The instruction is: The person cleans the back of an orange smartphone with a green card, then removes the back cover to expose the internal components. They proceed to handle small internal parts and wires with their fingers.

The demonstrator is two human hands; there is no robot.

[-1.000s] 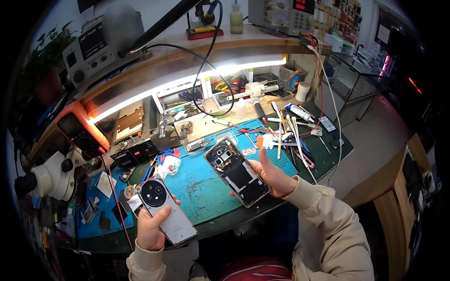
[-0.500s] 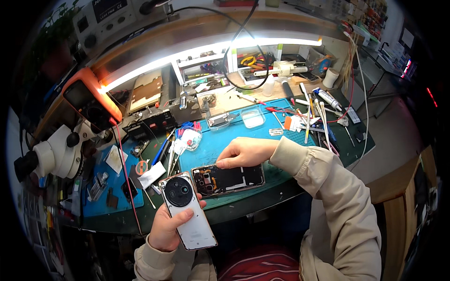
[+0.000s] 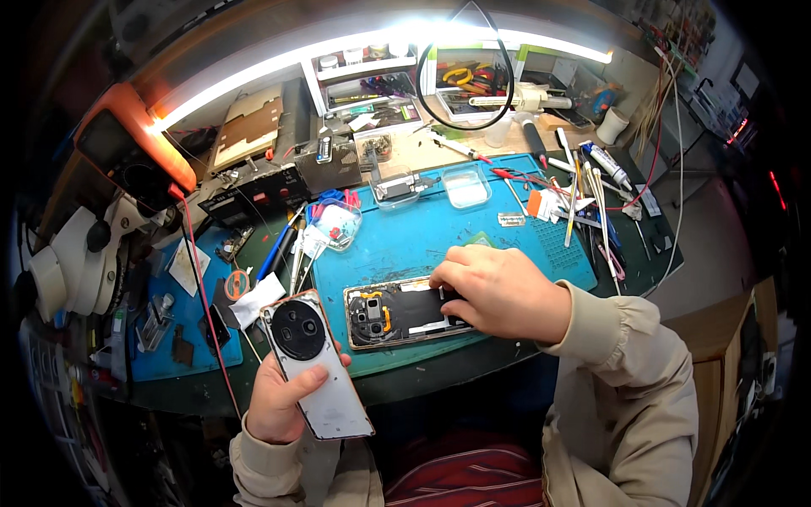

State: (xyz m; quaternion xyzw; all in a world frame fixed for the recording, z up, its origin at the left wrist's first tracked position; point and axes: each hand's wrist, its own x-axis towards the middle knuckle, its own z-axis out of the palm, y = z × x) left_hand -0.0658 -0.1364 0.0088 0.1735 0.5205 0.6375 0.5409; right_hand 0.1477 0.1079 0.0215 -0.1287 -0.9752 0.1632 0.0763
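Black inside, with its back off, the phone [image 3: 414, 314] lies flat on the blue mat [image 3: 393, 241], near the mat's front edge. Its long axis runs roughly left to right across the person's front, right end slightly raised in view, camera end to the left.

Right hand [image 3: 503, 291]: the nearer of the two to the phone's plain end. It comes in from the right and covers that end from above, so the phone extends leftward from beneath it. The fingers are bent; thumb and forefinger tips stand a little apart over the black middle section. Nothing is visible between them. Whether the tips touch the phone cannot be told from this view.

Left hand [image 3: 283, 397]: clamped on the white panel [image 3: 334, 401], thumb across its face, fingertips showing past the far edge. The panel is held tilted, round black camera ring [image 3: 297, 330] uppermost, in front of the mat and to the left of the phone. In view its upper right edge comes near the phone's camera end, with a gap between. Whether the panel is a bare cover or a whole handset cannot be told.

Beyond the panel's upper left lies a white tissue [image 3: 256, 301].
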